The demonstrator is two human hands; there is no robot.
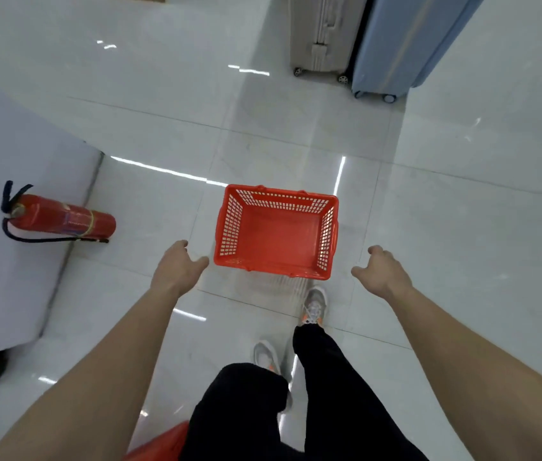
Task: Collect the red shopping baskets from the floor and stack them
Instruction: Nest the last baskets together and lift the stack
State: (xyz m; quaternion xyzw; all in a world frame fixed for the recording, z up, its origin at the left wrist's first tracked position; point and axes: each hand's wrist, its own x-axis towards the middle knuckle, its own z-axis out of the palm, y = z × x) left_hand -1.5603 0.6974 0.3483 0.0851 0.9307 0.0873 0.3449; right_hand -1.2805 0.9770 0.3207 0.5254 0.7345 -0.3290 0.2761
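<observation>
An empty red shopping basket with perforated walls stands upright on the white tiled floor just ahead of my feet. My left hand hovers beside its near left corner, fingers apart, holding nothing. My right hand is out to the right of the basket, a short gap away, fingers loosely spread and empty. A corner of another red basket shows at the bottom edge, mostly hidden behind my leg.
A red fire extinguisher stands by a white wall or counter on the left. A beige suitcase and a blue suitcase stand at the far side. Glossy floor tiles surround the basket.
</observation>
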